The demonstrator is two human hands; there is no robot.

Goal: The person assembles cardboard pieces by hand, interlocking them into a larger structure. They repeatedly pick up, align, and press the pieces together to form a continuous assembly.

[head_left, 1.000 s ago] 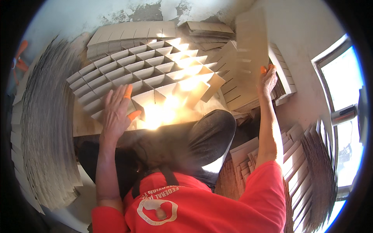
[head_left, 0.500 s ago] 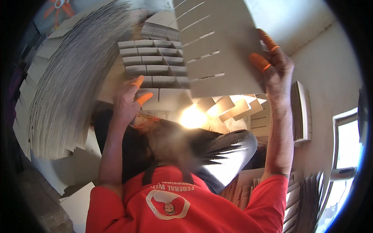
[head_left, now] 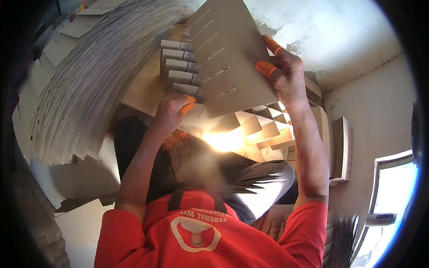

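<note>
My right hand [head_left: 288, 76] grips a slotted cardboard sheet [head_left: 237, 58] by its right edge, with orange covers on thumb and forefinger. The sheet is held up and tilted, its row of slits along the left side. Partly behind it stands a cardboard divider grid [head_left: 181, 64] of interlocked strips. My left hand [head_left: 172, 109], also with orange-covered fingertips, is closed in a pinch beside the grid's near end; what lies between those fingers is hidden. Below the sheet, another group of cardboard dividers [head_left: 263, 127] sits beside a bright glare.
A tall, curved stack of cardboard sheets [head_left: 94, 80] fills the left side. More slotted cardboard [head_left: 342, 149] leans against the right wall, near a bright window [head_left: 393, 192]. My crossed legs [head_left: 259, 178] are below the work. Loose sheets [head_left: 82, 223] lie at lower left.
My right hand has moved left with the sheet, now covering more of the grid. My left hand has moved right and its spread fingers have closed. The view has shifted slightly.
</note>
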